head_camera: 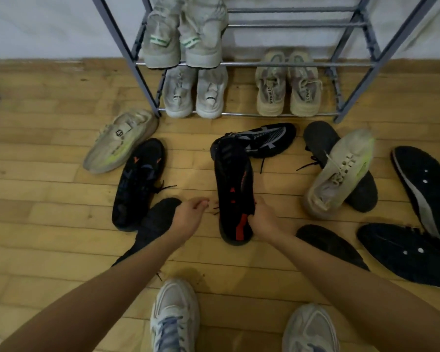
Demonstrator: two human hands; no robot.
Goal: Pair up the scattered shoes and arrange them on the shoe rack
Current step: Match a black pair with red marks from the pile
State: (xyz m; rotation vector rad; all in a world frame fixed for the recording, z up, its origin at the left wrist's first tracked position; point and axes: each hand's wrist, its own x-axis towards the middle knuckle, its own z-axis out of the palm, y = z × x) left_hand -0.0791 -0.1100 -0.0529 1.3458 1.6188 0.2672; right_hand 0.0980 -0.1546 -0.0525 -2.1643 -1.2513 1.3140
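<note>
Three pairs sit on the rack (pixel 239 64); right hand (pixel 263 219) grips a black shoe (pixel 235 184), left hand (pixel 188 217) empty, many shoes left.

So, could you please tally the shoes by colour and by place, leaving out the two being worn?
Pale shoes on the rack, on the shoe rack: 6
Pale shoes on the floor: 2
Dark shoes on the floor: 7
Dark shoe gripped by the right hand: 1
Total: 16
An object at the left edge is too cut off to count.
</note>
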